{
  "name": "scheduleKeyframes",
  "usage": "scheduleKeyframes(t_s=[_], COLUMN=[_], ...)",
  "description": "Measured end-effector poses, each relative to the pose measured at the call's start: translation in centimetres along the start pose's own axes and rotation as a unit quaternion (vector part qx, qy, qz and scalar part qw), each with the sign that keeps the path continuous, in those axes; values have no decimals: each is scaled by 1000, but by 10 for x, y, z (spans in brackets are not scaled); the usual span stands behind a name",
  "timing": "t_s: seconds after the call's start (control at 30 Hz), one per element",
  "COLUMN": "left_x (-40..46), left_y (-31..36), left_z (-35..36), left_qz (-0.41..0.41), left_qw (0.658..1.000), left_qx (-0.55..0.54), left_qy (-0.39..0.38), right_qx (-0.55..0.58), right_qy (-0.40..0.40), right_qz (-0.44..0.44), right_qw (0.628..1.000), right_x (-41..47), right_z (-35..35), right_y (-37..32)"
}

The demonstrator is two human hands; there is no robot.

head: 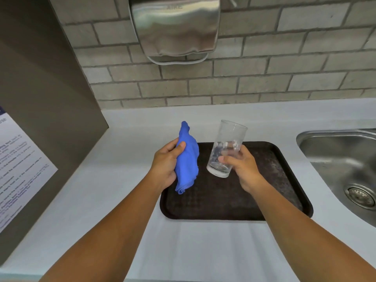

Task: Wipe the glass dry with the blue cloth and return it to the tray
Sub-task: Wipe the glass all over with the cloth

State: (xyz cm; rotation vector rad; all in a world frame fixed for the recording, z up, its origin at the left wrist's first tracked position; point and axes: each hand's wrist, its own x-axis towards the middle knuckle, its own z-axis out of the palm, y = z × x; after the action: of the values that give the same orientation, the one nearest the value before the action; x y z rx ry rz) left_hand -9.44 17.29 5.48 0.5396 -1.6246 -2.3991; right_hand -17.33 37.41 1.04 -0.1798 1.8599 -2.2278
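Observation:
My right hand grips a clear drinking glass around its lower half, holding it tilted, mouth up and away from me, above the dark brown tray. My left hand is closed on a bunched blue cloth that hangs over the tray's left edge. A small gap separates the cloth from the glass. The tray lies flat on the white counter with nothing standing on it.
A steel sink with a drain sits at the right. A metal hand dryer hangs on the grey brick wall behind. A brown panel with a printed notice bounds the left side.

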Motion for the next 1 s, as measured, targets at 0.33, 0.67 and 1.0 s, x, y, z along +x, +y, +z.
scheduleKeyframes(t_s=[0.33, 0.67, 1.0], left_x=[-29, -47, -64], left_y=[69, 73, 54], left_z=[31, 57, 54], left_qz=[161, 239, 384], left_qw=[987, 967, 897], left_qx=[-1, 80, 198], left_qy=[8, 23, 92], right_qx=[250, 221, 177], right_qy=[-154, -150, -85], right_qz=[66, 65, 26], right_qw=[954, 961, 980], right_x=[-29, -50, -67], right_z=[47, 79, 95], right_y=[-59, -76, -71])
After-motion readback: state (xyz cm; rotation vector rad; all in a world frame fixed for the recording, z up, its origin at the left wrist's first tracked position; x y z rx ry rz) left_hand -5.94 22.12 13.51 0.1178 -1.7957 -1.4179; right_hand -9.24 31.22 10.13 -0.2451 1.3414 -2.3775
